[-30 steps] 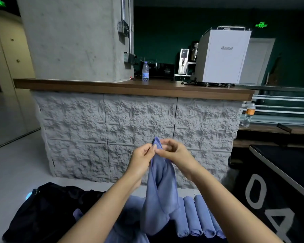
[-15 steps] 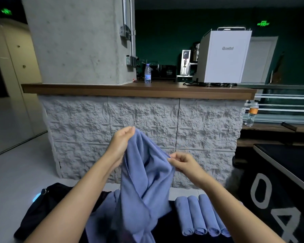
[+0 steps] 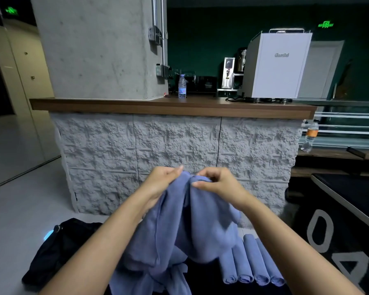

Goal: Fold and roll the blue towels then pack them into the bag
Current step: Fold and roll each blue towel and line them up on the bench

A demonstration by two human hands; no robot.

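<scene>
Four rolled towels [image 3: 250, 261] lie finished (none packed yet) across from the black bag [image 3: 58, 248], while left hand [image 3: 160, 184] and right hand [image 3: 219, 184] each pinch the top edge of a raised blue towel [image 3: 179, 226], which probably needs its corners matched for folding next.

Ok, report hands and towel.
Up front, left hand and right hand grip towel top. Four rolls right, bag left. Nothing blocking.
</scene>
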